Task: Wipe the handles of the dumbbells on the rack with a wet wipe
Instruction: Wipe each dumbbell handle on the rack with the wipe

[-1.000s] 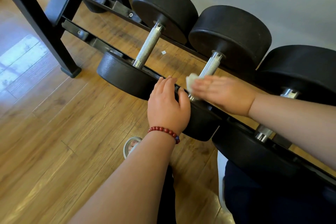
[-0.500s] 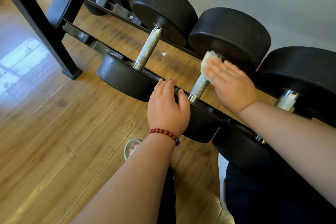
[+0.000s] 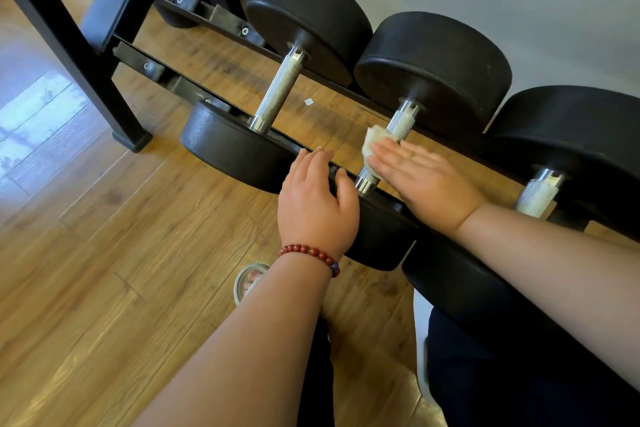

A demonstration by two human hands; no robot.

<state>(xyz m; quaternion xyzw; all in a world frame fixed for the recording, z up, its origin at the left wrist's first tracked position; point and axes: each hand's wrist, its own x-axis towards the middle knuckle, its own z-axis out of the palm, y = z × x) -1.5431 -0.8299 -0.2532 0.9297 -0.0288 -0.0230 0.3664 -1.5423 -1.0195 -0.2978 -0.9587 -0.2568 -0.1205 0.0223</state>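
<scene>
Small white crumpled wet wipe (image 3: 372,146) is mostly hidden under the right hand (image 3: 422,180); only one corner shows past the fingertips. Fingers are straight and together, pressing it flat on the knurled silver handle of the middle black round-head dumbbell (image 3: 401,123). Can't tell if the wipe wraps underneath.

The left hand (image 3: 317,204) lies on that dumbbell's near head, fingers relaxed, thumb out, gripping nothing. Hand and right wrist cover much of the head.

The right-hand dumbbell's handle (image 3: 536,196) is half hidden behind the right forearm, its heads cut by the frame edge. The black steel rack (image 3: 86,42) is cut off top left.

Bare knurl shows above the wipe up to the far collar, and a short stretch below it. The left dumbbell's handle (image 3: 278,94) is fully exposed, with wooden plank floor (image 3: 104,253) visible between the handles.
</scene>
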